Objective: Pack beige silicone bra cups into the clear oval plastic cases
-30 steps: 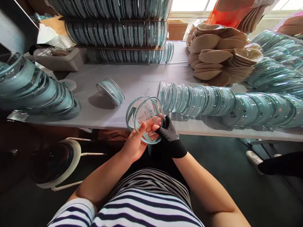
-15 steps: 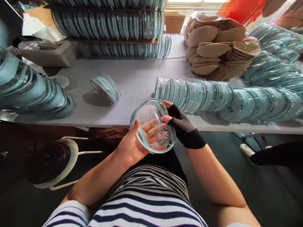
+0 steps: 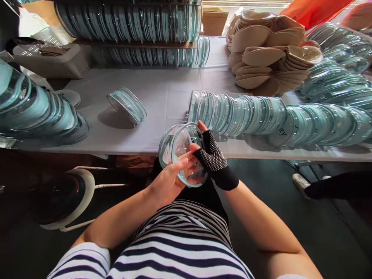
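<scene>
In front of my waist I hold a clear round plastic case (image 3: 167, 153) with pale teal edging and print on it. My bare left hand (image 3: 171, 180) grips its lower rim, the thumb in front and the fingers showing through the clear plastic. On the right side, my right hand (image 3: 213, 155), in a black fingerless glove with white dots, pinches the rim between thumb and index finger. The case is tilted, so both its rims show. A similar single case (image 3: 128, 105) lies tipped on the grey table. Just beyond my right hand runs a row of nested cases (image 3: 238, 114).
A leaning stack of cases (image 3: 37, 110) stands at the left, near a light plastic basket (image 3: 58, 62). Racked cases (image 3: 128, 23) fill the back. Beige moulded cups (image 3: 261, 56) are piled at the back right. A stool (image 3: 87, 193) and another person's leg (image 3: 334, 190) are below table level.
The case has turned in my hands, so its side wall now shows at the left. My left thumb has shifted inward along the rim, and my right hand has moved slightly left.
</scene>
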### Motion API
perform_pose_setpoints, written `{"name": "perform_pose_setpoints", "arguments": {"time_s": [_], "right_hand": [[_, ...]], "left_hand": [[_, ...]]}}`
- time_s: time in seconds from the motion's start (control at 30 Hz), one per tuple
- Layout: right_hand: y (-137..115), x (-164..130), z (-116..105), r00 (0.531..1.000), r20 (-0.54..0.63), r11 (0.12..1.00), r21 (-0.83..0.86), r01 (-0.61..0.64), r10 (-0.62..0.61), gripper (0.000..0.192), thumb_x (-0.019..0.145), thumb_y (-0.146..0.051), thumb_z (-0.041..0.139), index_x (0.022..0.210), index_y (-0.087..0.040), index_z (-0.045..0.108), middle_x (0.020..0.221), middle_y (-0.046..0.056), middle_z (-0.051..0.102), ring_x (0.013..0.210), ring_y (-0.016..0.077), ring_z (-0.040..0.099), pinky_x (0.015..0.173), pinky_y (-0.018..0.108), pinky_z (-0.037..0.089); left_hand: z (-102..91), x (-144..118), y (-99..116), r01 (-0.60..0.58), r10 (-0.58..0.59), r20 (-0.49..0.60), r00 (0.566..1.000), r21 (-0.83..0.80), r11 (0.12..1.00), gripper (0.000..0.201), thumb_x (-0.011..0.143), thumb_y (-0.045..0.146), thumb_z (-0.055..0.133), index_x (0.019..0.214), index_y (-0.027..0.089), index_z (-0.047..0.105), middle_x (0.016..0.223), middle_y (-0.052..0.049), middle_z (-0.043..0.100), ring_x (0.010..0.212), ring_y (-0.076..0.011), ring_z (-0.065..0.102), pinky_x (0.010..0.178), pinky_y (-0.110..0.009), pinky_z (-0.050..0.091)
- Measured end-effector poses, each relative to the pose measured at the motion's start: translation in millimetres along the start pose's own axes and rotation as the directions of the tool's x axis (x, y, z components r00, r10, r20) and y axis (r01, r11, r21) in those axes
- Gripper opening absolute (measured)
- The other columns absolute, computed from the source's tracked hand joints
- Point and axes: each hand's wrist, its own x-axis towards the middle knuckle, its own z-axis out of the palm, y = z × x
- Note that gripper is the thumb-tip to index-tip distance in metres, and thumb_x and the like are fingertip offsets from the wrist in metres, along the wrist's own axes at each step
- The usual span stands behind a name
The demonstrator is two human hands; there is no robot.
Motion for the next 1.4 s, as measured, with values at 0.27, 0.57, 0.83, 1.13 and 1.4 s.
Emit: {"name": "perform_pose_setpoints", "arguments": {"time_s": [0.27, 0.57, 0.83, 1.13, 1.4], "right_hand": [[-11.4, -4.4, -14.5, 0.993, 0.042, 0.978, 0.177, -0.113, 0.108, 0.060, 0.083, -0.046, 0.070, 0.137, -0.029, 0.054, 0.145, 0.001, 0.053, 0.136, 0.0271, 0.047, 0.118, 0.048, 0.035], [-18.2, -16.4, -14.4, 0.990, -0.064, 0.984, 0.128, -0.120, 0.129, 0.052, 0.084, -0.042, 0.068, 0.133, -0.029, 0.054, 0.133, 0.003, 0.061, 0.124, 0.0265, 0.055, 0.109, 0.047, 0.045], [-8.3, -14.6, -9.9, 0.987, 0.003, 0.962, 0.221, -0.159, 0.162, 0.043, 0.086, -0.042, 0.065, 0.127, -0.028, 0.059, 0.127, 0.002, 0.065, 0.118, 0.0246, 0.060, 0.105, 0.042, 0.048], [-16.5, -16.7, -15.9, 0.985, -0.056, 0.976, 0.157, -0.153, 0.164, 0.051, 0.082, -0.040, 0.071, 0.129, -0.027, 0.056, 0.128, 0.003, 0.064, 0.118, 0.0243, 0.059, 0.103, 0.042, 0.050], [-3.8, -15.5, -14.5, 0.989, 0.002, 0.969, 0.199, -0.144, 0.147, 0.041, 0.088, -0.039, 0.065, 0.126, -0.028, 0.059, 0.130, 0.001, 0.064, 0.119, 0.0233, 0.059, 0.107, 0.041, 0.047]], "left_hand": [[-13.2, 3.8, 9.4, -0.063, 0.071, -0.246, 0.967, 0.042, 0.997, 0.017, 0.070, 0.021, 0.083, 0.085, 0.017, 0.077, 0.084, -0.007, 0.078, 0.074, -0.0191, 0.073, 0.068, -0.027, 0.057], [-24.9, 9.2, 14.9, 0.048, -0.005, -0.137, 0.991, 0.309, 0.950, 0.037, 0.072, 0.047, 0.082, 0.067, 0.012, 0.073, 0.059, -0.008, 0.071, 0.055, -0.0172, 0.067, 0.057, -0.025, 0.051], [-9.8, 7.2, 13.3, -0.073, 0.046, -0.263, 0.964, -0.094, 0.993, 0.032, 0.074, 0.002, 0.070, 0.099, 0.021, 0.077, 0.104, -0.004, 0.078, 0.091, -0.0150, 0.073, 0.085, -0.024, 0.054], [-28.7, 6.7, 18.5, 0.169, -0.129, -0.164, 0.978, 0.257, 0.952, 0.046, 0.068, 0.053, 0.083, 0.068, 0.008, 0.074, 0.062, -0.013, 0.072, 0.055, -0.0194, 0.069, 0.054, -0.025, 0.054], [-22.8, 7.0, 26.1, 0.193, -0.195, -0.039, 0.980, -0.051, 0.980, 0.030, 0.081, 0.006, 0.066, 0.107, 0.016, 0.075, 0.104, -0.009, 0.077, 0.092, -0.0200, 0.074, 0.086, -0.031, 0.055]]}}
